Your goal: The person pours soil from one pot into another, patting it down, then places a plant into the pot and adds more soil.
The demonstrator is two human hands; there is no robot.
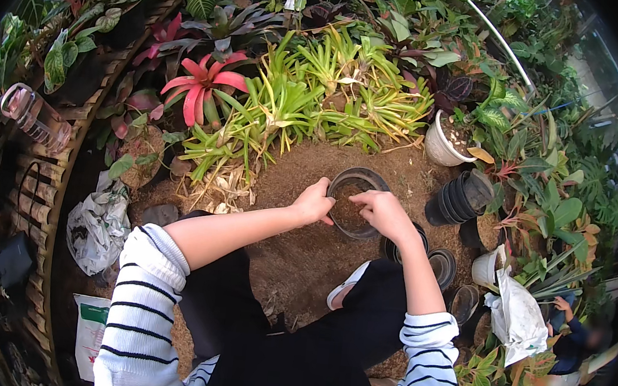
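Observation:
A round black plastic plant pot (354, 232) with brown soil (347, 210) in it is in front of me, above the ground. My left hand (315, 200) grips its left rim, thumb on top and fingers at the outer wall. My right hand (382, 211) reaches over the right rim, its index finger pointing inward over the soil; whether it touches the soil I cannot tell. More black pots (421, 240) stand just below my right wrist, partly hidden by the forearm. Yellow-green bromeliads (295, 99) lie massed beyond the pot.
Stacked black pots (447, 203) and a white pot (442, 144) are at the right. A red bromeliad (202, 85) grows at the upper left. White plastic sacks (98, 223) lie at both sides. A clear bottle (37, 116) rests on slats. Another person (576, 341) is at the far right.

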